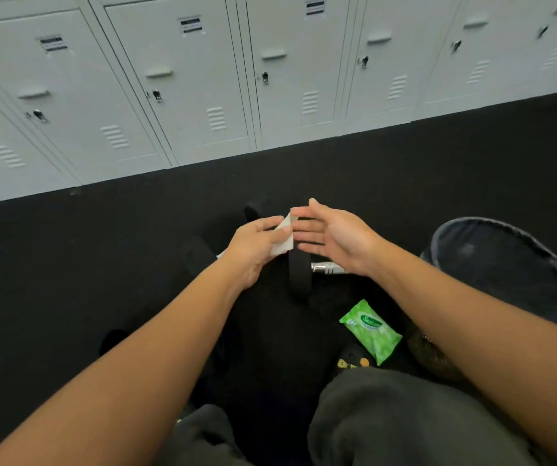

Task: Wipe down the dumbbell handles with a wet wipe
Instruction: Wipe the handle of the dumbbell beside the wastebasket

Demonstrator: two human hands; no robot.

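A folded white wet wipe [283, 238] is pinched in my left hand [253, 245], held up over the floor. My right hand [332, 235] is beside it with fingers spread, its thumb and fingertips touching the wipe's top corner. Below my hands a dumbbell lies on the black floor: a black weight head [299, 275] and a short stretch of its chrome handle [327, 268] show, the rest being hidden under my right wrist. Dark shapes of other weights [196, 252] lie to the left, hard to make out.
A green wet wipe pack [371, 331] lies on the floor near my right knee. My dark trouser legs [404, 415] fill the bottom of the view. A row of grey lockers [203, 79] stands along the far edge of the black floor [68, 264].
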